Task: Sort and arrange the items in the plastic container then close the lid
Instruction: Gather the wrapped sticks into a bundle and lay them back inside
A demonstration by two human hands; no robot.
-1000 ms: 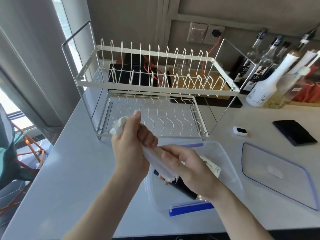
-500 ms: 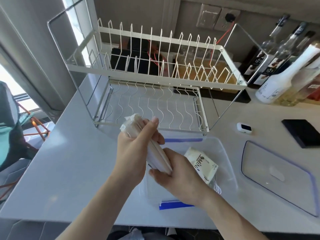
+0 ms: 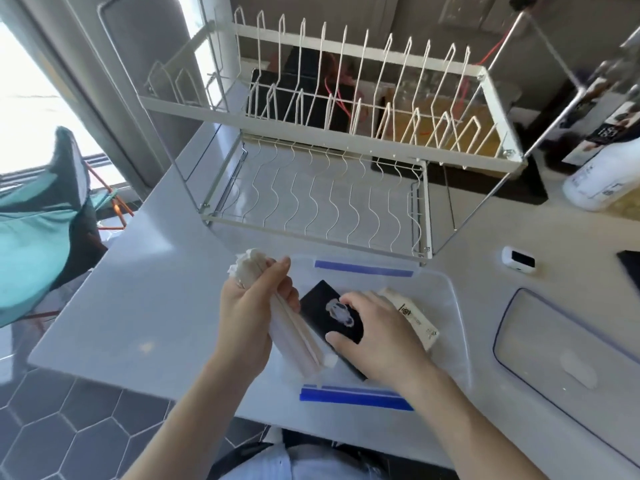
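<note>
A clear plastic container [image 3: 450, 306] with blue clips sits on the counter in front of me. My left hand [image 3: 249, 317] grips a bundle of wrapped chopsticks [image 3: 298, 337], held slanted over the container's left side. My right hand [image 3: 381, 337] is inside the container, fingers clasped on a flat black packet [image 3: 322, 306] with a pale emblem. A cream paper packet [image 3: 415, 320] lies just right of that hand in the container. The clear lid [image 3: 554, 344] with a dark rim lies flat on the counter to the right.
A white two-tier wire dish rack [image 3: 329, 188] stands directly behind the container. A small white device [image 3: 518, 259] lies right of the rack, and bottles [image 3: 602, 178] stand at the far right. The counter's edge runs along the left, above a tiled floor.
My right hand let go of the chopstick bundle and dropped onto the black packet in the container. The left hand lowered the bundle. The view moved closer and tilted down.
</note>
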